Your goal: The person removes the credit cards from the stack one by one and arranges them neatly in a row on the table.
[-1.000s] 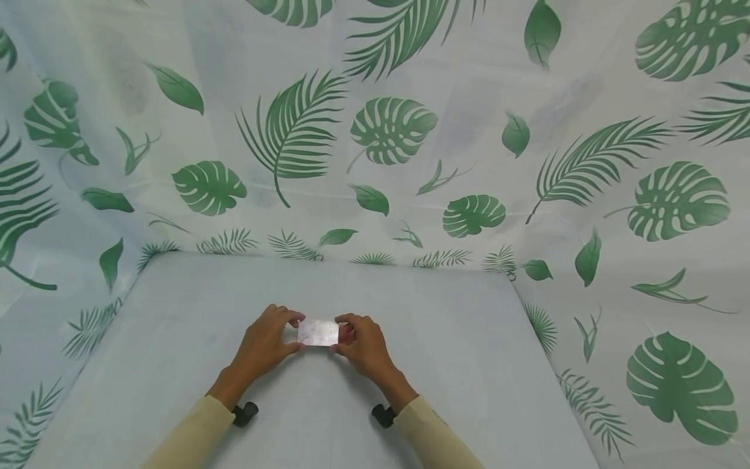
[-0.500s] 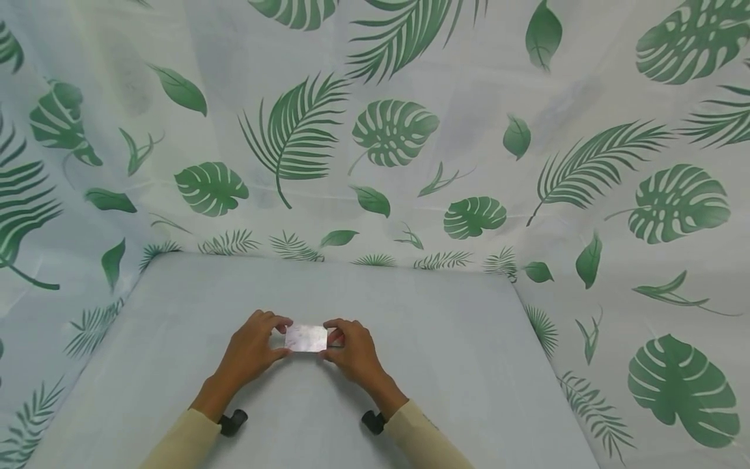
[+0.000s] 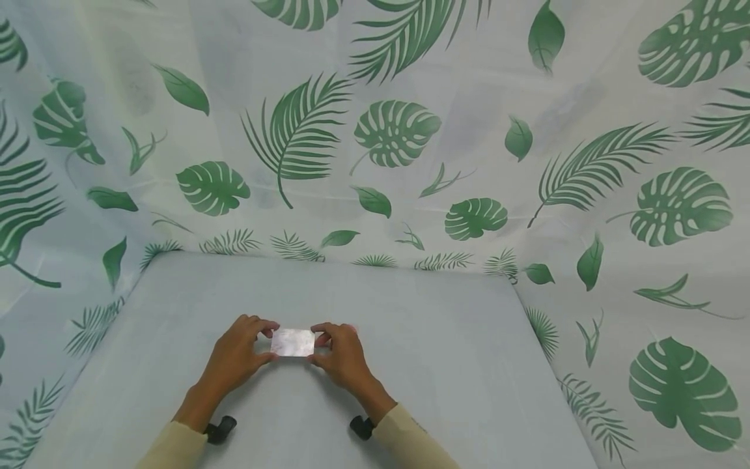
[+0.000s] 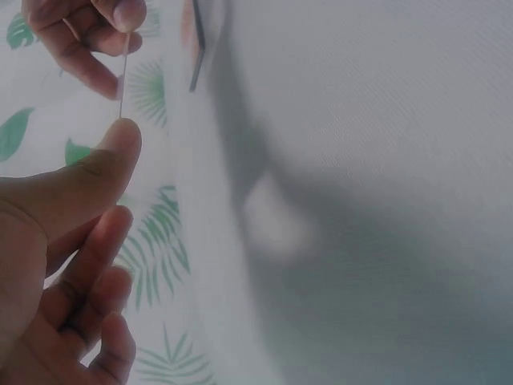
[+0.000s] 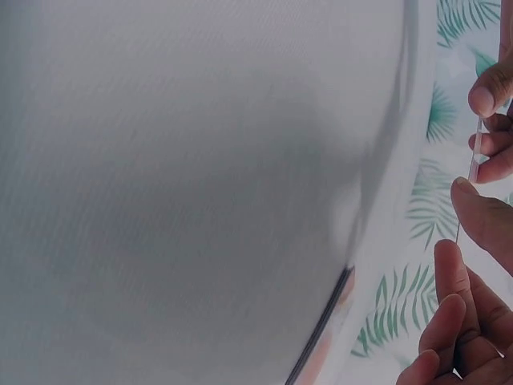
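Both hands hold a thin, shiny, pale rectangular sheet (image 3: 293,342) by its opposite ends, level above the white surface. The left hand (image 3: 234,355) pinches its left end between thumb and fingers; the right hand (image 3: 347,358) pinches the right end. Seen edge-on in the left wrist view, the sheet (image 4: 123,80) is a fine line between the fingertips. Its edge (image 5: 477,148) looks clear in the right wrist view. A reddish thing (image 3: 353,327) is mostly hidden behind the right hand. Below the hands, a flat dark-edged thing (image 5: 321,327) with a pinkish, glossy face lies on the surface.
The broad white tabletop (image 3: 445,365) reaches back to a white hanging sheet (image 3: 328,52) printed with green leaves, which also encloses both sides. A black wrist camera (image 3: 221,430) sits at the left wrist, another camera (image 3: 361,427) at the right.
Both hands and the thin sheet have moved left and a little nearer the person. Some of the reddish thing now shows past the right hand's outer side.
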Tool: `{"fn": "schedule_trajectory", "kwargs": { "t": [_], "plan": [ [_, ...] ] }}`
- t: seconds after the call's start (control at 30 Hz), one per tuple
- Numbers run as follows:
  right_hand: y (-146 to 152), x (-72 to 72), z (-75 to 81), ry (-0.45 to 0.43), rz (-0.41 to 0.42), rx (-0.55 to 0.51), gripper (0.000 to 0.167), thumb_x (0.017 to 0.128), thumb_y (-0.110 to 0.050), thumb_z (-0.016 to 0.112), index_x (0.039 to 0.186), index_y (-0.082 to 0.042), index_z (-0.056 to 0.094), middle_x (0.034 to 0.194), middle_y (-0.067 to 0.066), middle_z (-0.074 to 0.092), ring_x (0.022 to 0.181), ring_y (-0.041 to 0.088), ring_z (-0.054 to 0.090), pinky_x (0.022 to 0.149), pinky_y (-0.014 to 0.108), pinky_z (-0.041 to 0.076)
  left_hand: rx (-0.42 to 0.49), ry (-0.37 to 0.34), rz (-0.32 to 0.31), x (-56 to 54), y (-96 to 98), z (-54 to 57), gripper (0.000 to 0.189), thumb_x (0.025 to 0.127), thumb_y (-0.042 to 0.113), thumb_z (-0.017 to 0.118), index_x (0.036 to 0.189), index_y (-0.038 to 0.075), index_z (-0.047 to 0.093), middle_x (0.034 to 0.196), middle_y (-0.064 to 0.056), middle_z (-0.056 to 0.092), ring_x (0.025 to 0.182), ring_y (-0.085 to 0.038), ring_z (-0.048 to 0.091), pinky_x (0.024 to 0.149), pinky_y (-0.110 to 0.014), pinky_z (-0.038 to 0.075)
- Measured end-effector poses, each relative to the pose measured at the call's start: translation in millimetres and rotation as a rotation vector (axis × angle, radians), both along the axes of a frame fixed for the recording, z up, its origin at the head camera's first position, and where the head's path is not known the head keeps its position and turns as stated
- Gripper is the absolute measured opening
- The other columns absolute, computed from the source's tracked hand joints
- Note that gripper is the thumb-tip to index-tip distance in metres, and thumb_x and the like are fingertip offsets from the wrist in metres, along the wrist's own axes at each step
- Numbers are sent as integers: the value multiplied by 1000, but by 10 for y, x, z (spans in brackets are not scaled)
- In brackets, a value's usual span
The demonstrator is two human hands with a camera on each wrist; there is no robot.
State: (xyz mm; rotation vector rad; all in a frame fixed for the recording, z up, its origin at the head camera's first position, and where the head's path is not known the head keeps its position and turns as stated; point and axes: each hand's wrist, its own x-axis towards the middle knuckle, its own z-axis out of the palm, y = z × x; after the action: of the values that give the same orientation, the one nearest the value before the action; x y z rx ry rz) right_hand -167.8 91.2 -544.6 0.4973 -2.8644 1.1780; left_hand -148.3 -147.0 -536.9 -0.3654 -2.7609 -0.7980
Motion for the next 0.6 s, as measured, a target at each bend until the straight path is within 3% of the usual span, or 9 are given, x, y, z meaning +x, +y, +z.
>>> {"fn": "schedule_trajectory", "kwargs": {
  "t": [0.17,0.6],
  "plan": [
    [-96,31,-6,-31,10,-35,54,78,-11,95,128,-12,74,94,-4,77,90,18,63,79,21,48,-3,-21,16,35,-90,-12,59,68,16,101,120,13,75,100,2,72,94,-16,57,78,-37,54],
    [-383,84,-89,-84,-12,-9,55,79,-13,95,130,-19,74,92,-10,74,79,2,48,73,19,42,-18,-98,68,146,-314,-6,59,71,14,99,124,13,73,103,0,72,95,-20,58,82,-42,55]
  ]
}}
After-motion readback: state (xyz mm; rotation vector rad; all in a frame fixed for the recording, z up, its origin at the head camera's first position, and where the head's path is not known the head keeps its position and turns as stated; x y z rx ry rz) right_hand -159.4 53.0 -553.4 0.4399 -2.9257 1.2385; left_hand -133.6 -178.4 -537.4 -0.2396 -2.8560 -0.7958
